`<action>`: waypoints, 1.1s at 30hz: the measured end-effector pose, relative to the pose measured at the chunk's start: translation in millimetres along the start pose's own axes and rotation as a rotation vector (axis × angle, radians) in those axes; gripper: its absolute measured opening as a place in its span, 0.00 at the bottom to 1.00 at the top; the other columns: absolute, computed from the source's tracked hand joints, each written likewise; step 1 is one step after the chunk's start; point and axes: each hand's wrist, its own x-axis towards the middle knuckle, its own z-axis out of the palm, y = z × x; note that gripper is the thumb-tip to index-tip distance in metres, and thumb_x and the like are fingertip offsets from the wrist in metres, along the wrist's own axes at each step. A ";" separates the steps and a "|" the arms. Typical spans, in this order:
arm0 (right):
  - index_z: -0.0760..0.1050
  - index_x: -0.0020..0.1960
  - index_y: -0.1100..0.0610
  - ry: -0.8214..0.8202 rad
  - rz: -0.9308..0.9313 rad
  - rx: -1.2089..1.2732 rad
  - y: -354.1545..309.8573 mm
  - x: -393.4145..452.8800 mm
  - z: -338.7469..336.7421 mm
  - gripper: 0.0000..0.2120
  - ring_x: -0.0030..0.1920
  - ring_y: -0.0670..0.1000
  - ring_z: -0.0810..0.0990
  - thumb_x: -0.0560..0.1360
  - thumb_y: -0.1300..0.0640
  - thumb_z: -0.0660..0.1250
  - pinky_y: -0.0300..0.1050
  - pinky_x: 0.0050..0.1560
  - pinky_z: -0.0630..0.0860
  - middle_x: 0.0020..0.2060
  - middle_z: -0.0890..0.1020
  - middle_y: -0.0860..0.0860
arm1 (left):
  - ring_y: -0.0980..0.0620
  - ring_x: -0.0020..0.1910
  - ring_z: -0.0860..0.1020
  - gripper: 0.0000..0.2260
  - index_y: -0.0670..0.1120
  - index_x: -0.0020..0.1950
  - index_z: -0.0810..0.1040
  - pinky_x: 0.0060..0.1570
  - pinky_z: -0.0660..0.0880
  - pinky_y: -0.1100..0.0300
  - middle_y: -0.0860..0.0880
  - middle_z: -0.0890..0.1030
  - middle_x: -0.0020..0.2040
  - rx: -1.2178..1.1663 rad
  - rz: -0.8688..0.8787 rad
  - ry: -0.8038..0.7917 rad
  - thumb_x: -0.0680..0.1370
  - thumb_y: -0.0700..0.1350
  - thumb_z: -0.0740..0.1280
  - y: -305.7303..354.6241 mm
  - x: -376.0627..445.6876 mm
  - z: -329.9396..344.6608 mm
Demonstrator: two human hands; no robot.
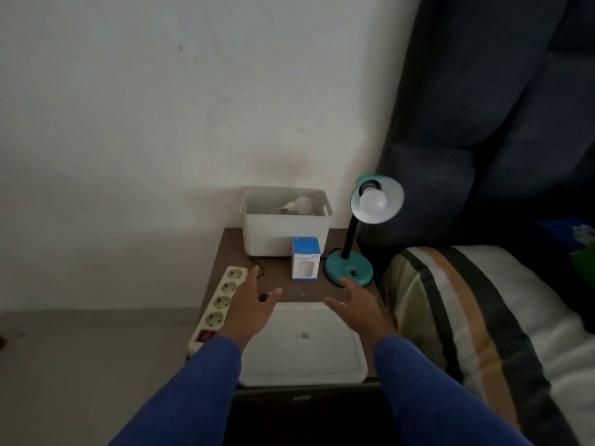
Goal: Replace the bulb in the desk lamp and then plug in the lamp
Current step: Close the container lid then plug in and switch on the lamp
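Note:
A teal desk lamp (349,268) stands at the right rear of a small brown table (289,289), with a white bulb (373,201) screwed into its shade. A second bulb (297,205) lies inside a white bin (283,235) at the back. A blue-and-white bulb box (306,258) stands upright between bin and lamp base. A beige power strip (219,305) lies along the table's left edge. The lamp's black plug (264,297) rests on the table by my left thumb. My left hand (249,304) hovers open beside the strip. My right hand (357,305) is open just in front of the lamp base.
A white tray (304,344) lies upside down on the table's front half, between my forearms. A bed with a striped pillow (450,304) and a dark headboard (483,107) borders the table on the right. A white wall stands behind; grey floor lies to the left.

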 end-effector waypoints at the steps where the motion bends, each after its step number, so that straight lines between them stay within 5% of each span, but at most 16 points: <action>1: 0.62 0.73 0.52 -0.006 0.045 0.048 10.0 -7.4 6.8 0.32 0.68 0.54 0.70 0.73 0.47 0.69 0.48 0.68 0.66 0.69 0.71 0.54 | 0.48 0.72 0.65 0.33 0.49 0.76 0.55 0.70 0.63 0.54 0.45 0.65 0.74 -0.025 0.001 0.003 0.76 0.54 0.66 -10.6 -6.9 6.4; 5: 0.65 0.71 0.53 0.006 0.119 0.094 43.2 -26.2 30.3 0.31 0.66 0.53 0.72 0.71 0.47 0.71 0.46 0.65 0.68 0.66 0.74 0.55 | 0.46 0.72 0.64 0.31 0.45 0.75 0.60 0.70 0.61 0.54 0.43 0.65 0.73 0.048 -0.066 -0.004 0.76 0.55 0.65 -51.5 -29.7 25.1; 10: 0.61 0.73 0.51 -0.062 0.201 -0.044 60.4 -28.6 46.1 0.36 0.71 0.57 0.65 0.70 0.39 0.67 0.51 0.72 0.61 0.71 0.68 0.54 | 0.43 0.76 0.51 0.35 0.49 0.77 0.53 0.74 0.54 0.49 0.41 0.51 0.77 0.132 -0.177 -0.123 0.75 0.60 0.63 -82.5 -42.4 37.0; 15: 0.59 0.74 0.50 -0.082 0.266 -0.044 62.7 -22.8 49.4 0.36 0.72 0.58 0.62 0.71 0.37 0.64 0.52 0.71 0.58 0.71 0.67 0.55 | 0.44 0.75 0.57 0.38 0.50 0.77 0.52 0.73 0.58 0.50 0.44 0.58 0.77 0.149 -0.162 -0.182 0.74 0.61 0.65 -81.6 -36.8 36.1; 22: 0.61 0.73 0.55 0.071 0.196 0.042 50.7 -17.6 33.4 0.31 0.73 0.54 0.61 0.74 0.50 0.68 0.45 0.72 0.57 0.73 0.59 0.56 | 0.47 0.73 0.60 0.38 0.47 0.77 0.54 0.71 0.59 0.53 0.46 0.58 0.76 0.022 -0.074 -0.080 0.73 0.51 0.71 -65.1 -33.5 31.0; 33: 0.63 0.73 0.58 0.258 -0.078 0.085 -27.1 44.9 4.5 0.30 0.72 0.55 0.61 0.74 0.52 0.68 0.45 0.72 0.57 0.73 0.60 0.57 | 0.45 0.74 0.60 0.38 0.44 0.76 0.54 0.73 0.61 0.47 0.45 0.58 0.76 0.108 0.061 0.171 0.73 0.56 0.69 -23.7 35.7 -23.6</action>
